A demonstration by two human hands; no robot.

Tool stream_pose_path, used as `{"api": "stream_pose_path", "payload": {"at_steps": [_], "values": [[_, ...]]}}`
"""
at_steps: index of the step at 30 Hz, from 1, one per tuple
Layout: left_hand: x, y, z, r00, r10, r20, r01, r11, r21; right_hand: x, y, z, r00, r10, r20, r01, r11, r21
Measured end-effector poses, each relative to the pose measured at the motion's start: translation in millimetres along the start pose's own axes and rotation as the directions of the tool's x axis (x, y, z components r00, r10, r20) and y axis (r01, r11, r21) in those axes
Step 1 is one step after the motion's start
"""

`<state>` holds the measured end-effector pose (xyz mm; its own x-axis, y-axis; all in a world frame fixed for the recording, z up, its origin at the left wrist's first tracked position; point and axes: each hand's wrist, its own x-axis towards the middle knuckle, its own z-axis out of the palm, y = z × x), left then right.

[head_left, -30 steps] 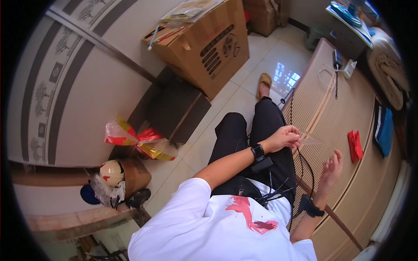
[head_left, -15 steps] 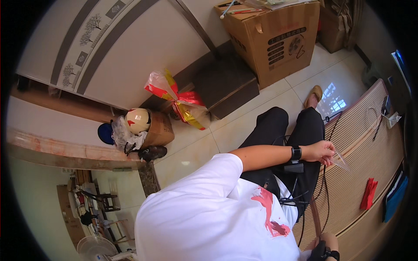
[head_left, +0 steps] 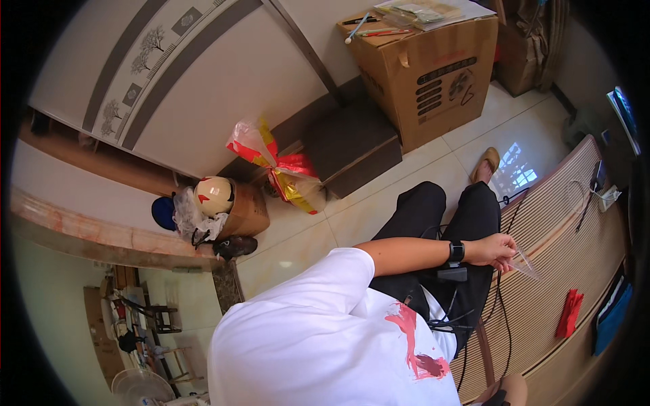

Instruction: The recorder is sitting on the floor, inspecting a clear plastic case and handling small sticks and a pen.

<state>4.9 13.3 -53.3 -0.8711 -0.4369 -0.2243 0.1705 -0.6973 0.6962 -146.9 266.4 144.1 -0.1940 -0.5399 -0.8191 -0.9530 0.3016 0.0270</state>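
Note:
My left hand [head_left: 497, 250] reaches out over the ribbed tan mat, a dark watch [head_left: 457, 252] on its wrist. Its fingers are pinched on a clear plastic set square [head_left: 527, 264], which sticks out past the fingertips. Black cables [head_left: 450, 323] run across my lap and over the mat. At the lower edge only a bit of skin by my right wrist [head_left: 516, 388] shows, with a black strap. Its fingers are out of sight. On the mat to the right lies a folded red item [head_left: 570, 313].
The ribbed mat [head_left: 535, 291] covers a seat beside my legs. A blue item [head_left: 613, 318] and a white tissue-like piece [head_left: 607, 197] lie toward its far side. Ahead stand a large cardboard box [head_left: 440, 81], a dark box [head_left: 352, 149], a red-and-gold bag [head_left: 284, 169] and a helmet [head_left: 214, 196].
The whole view has shifted slightly, the room appearing lower. My left hand keeps the set square, now a little further left and down in the picture. Less of my right wrist shows.

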Motion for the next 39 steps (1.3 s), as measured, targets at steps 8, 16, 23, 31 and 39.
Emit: {"api": "stream_pose_path", "payload": {"at_steps": [8,16,23,31,39], "values": [[-4,4,2,0.999,0.012,0.047,-0.012,1.0,-0.013,5,7,8,0.998,0.069,0.005,-0.069,0.997,0.022],[0,4,1,0.998,0.014,0.06,-0.013,1.0,-0.014,8,6,13,0.986,0.165,-0.016,-0.164,0.986,0.039],[-4,3,1,0.996,0.008,0.086,-0.005,0.999,-0.041,1,-4,6,0.971,0.207,0.118,-0.225,0.961,0.159],[-1,3,-1,0.999,0.014,0.05,-0.013,0.999,-0.031,114,31,2,0.92,-0.007,-0.393,0.331,0.555,0.763],[3,68,-33,0.973,0.171,-0.155,-0.2,0.96,-0.194,228,13,3,0.719,0.187,-0.669,0.321,0.765,0.559]]}}
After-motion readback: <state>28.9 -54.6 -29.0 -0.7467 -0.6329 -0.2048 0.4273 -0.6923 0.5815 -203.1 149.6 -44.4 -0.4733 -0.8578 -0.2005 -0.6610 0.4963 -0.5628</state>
